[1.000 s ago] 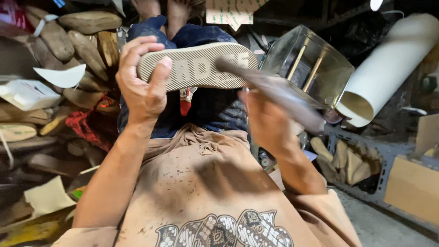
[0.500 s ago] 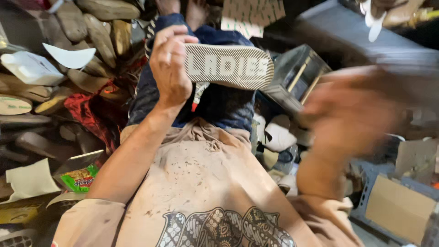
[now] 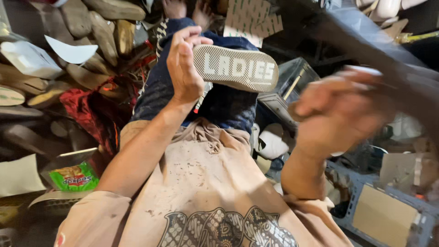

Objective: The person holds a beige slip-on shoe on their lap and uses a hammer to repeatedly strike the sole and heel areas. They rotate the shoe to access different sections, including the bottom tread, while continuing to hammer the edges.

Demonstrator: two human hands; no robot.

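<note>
right hand (image 3: 340,114) swung nearer, left hand (image 3: 185,68) gripping sole (image 3: 238,68)

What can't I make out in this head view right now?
- Right hand: motion-blurred; its grip is unreadable.
- Dark tool above it: smeared by motion, its kind unclear.
- Shoe sole: near end hidden behind left hand.
- Feet: cut off by the top edge.

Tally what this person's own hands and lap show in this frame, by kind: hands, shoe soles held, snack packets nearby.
Hands: 2, the left hand and the motion-blurred right hand
Ribbed shoe sole, gripped by the left hand: 1
Green snack packet, lower left: 1
Total: 4
</note>
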